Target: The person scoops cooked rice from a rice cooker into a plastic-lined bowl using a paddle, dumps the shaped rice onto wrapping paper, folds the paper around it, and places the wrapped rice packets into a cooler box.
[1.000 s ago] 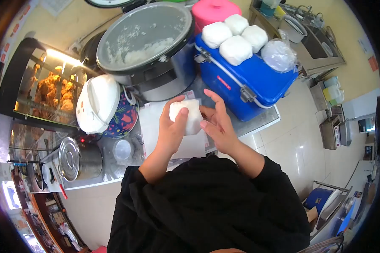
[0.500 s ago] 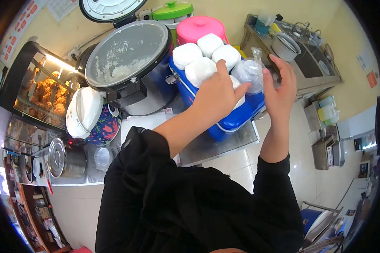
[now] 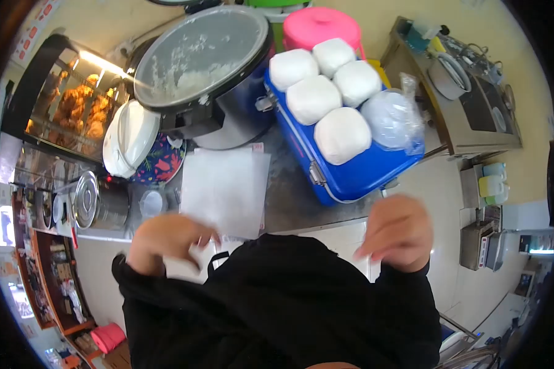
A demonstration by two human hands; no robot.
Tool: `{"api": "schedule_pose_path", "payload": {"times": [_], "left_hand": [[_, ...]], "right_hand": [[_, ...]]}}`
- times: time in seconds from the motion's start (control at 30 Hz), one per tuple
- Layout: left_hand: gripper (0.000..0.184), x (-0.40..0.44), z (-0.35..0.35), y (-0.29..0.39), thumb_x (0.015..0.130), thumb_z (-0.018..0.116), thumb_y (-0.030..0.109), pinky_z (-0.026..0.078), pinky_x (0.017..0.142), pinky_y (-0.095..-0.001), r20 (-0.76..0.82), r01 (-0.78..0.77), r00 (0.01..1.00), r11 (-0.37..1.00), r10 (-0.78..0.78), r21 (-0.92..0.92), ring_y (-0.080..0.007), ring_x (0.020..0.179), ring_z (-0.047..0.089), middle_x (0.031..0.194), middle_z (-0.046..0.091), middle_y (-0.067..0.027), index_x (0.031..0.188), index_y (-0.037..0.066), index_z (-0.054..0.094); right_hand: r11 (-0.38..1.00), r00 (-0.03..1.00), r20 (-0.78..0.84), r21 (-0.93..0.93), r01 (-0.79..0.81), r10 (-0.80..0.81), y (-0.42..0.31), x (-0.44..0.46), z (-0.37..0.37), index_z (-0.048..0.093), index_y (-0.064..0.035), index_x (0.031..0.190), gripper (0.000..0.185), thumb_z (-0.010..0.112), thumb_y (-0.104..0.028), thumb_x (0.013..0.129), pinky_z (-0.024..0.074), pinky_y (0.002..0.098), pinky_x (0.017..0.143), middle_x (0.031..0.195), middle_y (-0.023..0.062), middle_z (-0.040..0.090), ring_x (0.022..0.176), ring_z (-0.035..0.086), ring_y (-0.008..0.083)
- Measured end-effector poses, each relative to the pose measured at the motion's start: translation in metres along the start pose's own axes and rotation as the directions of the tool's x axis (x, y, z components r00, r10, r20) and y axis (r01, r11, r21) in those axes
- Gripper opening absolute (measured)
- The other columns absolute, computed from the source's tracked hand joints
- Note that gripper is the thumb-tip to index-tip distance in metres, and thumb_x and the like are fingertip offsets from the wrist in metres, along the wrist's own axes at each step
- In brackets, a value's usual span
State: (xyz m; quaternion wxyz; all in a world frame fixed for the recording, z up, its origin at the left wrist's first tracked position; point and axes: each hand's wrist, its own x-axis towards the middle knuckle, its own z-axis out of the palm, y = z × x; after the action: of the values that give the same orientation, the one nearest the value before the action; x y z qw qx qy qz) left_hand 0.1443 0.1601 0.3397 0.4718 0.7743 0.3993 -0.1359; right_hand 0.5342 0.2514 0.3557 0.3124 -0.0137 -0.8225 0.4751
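Observation:
Several white wrapped bundles [image 3: 343,136] rest on the blue cooler lid [image 3: 375,175], beside a clear plastic bag of round plastic pieces [image 3: 393,120]. White paper sheets [image 3: 224,190] lie flat on the metal table [image 3: 289,197]. My left hand [image 3: 173,240], blurred, hangs near the table's front edge, just left of the paper's lower corner, its fingers apart and holding nothing. Over the floor below the cooler is my right hand [image 3: 400,230], smeared by motion, its fingers bent downward; their exact shape is unclear.
A large open rice cooker [image 3: 203,61] stands behind the paper. Left are a lidded patterned container [image 3: 129,138], a steel pot [image 3: 101,200], a small clear cup [image 3: 152,203] and a lit food case [image 3: 74,104]. A pink lidded tub [image 3: 322,27] is behind the cooler.
The white bundle earlier between my hands now sits on the cooler with the others. Both hands have drawn back toward my body and moved apart.

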Motion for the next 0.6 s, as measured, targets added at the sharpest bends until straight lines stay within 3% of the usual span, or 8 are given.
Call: {"api": "schedule_pose_path", "payload": {"times": [0.03, 0.13, 0.2, 0.27, 0.33, 0.4, 0.53, 0.6], "left_hand": [[0.071, -0.012, 0.018, -0.005, 0.06, 0.086, 0.021, 0.048, 0.067, -0.0311, 0.162, 0.016, 0.986, 0.965, 0.027, -0.262, -0.0206, 0.07, 0.058, 0.079, 0.057, -0.0038, 0.122, 0.009, 0.054], [0.116, -0.051, 0.057, -0.011, 0.068, 0.083, 0.022, 0.046, 0.069, -0.0319, -0.035, -0.236, 0.964, 0.779, 0.265, -0.581, -0.0227, 0.078, 0.056, 0.096, 0.055, -0.0145, 0.151, 0.019, 0.001], [0.113, -0.046, 0.093, -0.034, 0.077, 0.075, 0.032, 0.046, 0.069, -0.0329, -0.472, -0.656, 0.703, 0.231, 0.531, -0.718, -0.024, 0.077, 0.055, 0.095, 0.054, -0.0181, 0.149, 0.021, -0.012], [0.1, -0.041, 0.127, -0.047, 0.089, 0.056, 0.052, 0.043, 0.064, -0.0324, -0.788, -0.776, 0.486, -0.228, 0.379, -0.588, -0.0237, 0.071, 0.05, 0.088, 0.052, -0.0208, 0.147, 0.023, -0.02], [0.081, -0.031, 0.147, -0.04, 0.092, 0.051, 0.049, 0.042, 0.065, -0.0312, -0.833, -0.675, 0.548, -0.631, -0.082, -0.382, -0.0195, 0.07, 0.048, 0.083, 0.051, -0.0153, 0.146, 0.019, -0.002], [0.065, -0.043, 0.147, -0.038, 0.095, 0.045, 0.045, 0.04, 0.066, -0.0299, -0.728, -0.768, 0.535, -0.606, -0.43, -0.207, -0.0154, 0.069, 0.045, 0.078, 0.05, -0.0098, 0.145, 0.015, 0.016], [0.026, -0.132, 0.134, -0.074, 0.097, 0.044, 0.024, 0.041, 0.083, -0.0289, -0.819, -0.988, 0.108, 0.028, -0.563, -0.149, -0.013, 0.09, 0.046, 0.084, 0.05, -0.004, 0.119, 0.01, 0.048], [0.026, -0.161, 0.09, -0.057, 0.097, 0.039, 0.015, 0.045, 0.087, -0.0342, -0.968, -0.97, -0.242, 0.049, -0.071, 0.239, -0.0184, 0.095, 0.053, 0.095, 0.056, -0.0064, 0.111, 0.009, 0.06]], "right_hand": [[0.996, 0.998, 0.061, 0.079, -0.031, 0.027, 0.009, 0.007, 0.013, 0.071, -0.0055, 0.093, 0.015, 0.072, -0.01, 0.078, 0.0461, 0.0303, 0.054, 0.076, 0.0063, 0.067, 0.061, 0.061, 0.0219], [0.961, 0.979, 0.175, 0.235, -0.148, 0.108, 0.047, 0.027, 0.058, 0.071, -0.0074, 0.096, 0.018, 0.072, -0.012, 0.079, 0.0466, 0.03, 0.056, 0.078, 0.0058, 0.067, 0.064, 0.061, 0.0209], [0.941, 0.968, 0.144, 0.244, -0.235, 0.204, 0.065, 0.044, 0.083, 0.071, -0.0083, 0.097, 0.017, 0.071, -0.012, 0.081, 0.0471, 0.0305, 0.057, 0.079, 0.0052, 0.068, 0.066, 0.062, 0.021], [0.942, 0.946, 0.267, 0.227, -0.246, 0.183, 0.059, 0.071, 0.085, 0.071, -0.0085, 0.099, 0.019, 0.071, -0.012, 0.081, 0.0465, 0.031, 0.056, 0.076, 0.0055, 0.066, 0.066, 0.061, 0.0223], [0.946, 0.881, 0.447, 0.187, -0.263, 0.157, 0.043, 0.096, 0.071, 0.07, -0.0085, 0.099, 0.019, 0.071, -0.013, 0.081, 0.0461, 0.0317, 0.056, 0.074, 0.0059, 0.065, 0.065, 0.061, 0.0226], [0.956, 0.844, 0.482, 0.043, -0.292, 0.236, 0.02, 0.125, 0.059, 0.07, -0.009, 0.099, 0.02, 0.071, -0.011, 0.079, 0.0452, 0.032, 0.055, 0.073, 0.0061, 0.064, 0.063, 0.06, 0.0229], [0.923, 0.833, 0.431, -0.314, -0.221, 0.346, -0.011, 0.192, 0.046, 0.07, -0.0077, 0.097, 0.019, 0.07, -0.008, 0.079, 0.0448, 0.0292, 0.054, 0.076, 0.007, 0.065, 0.063, 0.061, 0.0211], [0.87, 0.853, 0.371, -0.463, -0.171, 0.366, -0.014, 0.225, 0.042, 0.07, -0.0067, 0.096, 0.017, 0.068, -0.006, 0.079, 0.0448, 0.0279, 0.055, 0.077, 0.0079, 0.065, 0.063, 0.061, 0.0179]]}}
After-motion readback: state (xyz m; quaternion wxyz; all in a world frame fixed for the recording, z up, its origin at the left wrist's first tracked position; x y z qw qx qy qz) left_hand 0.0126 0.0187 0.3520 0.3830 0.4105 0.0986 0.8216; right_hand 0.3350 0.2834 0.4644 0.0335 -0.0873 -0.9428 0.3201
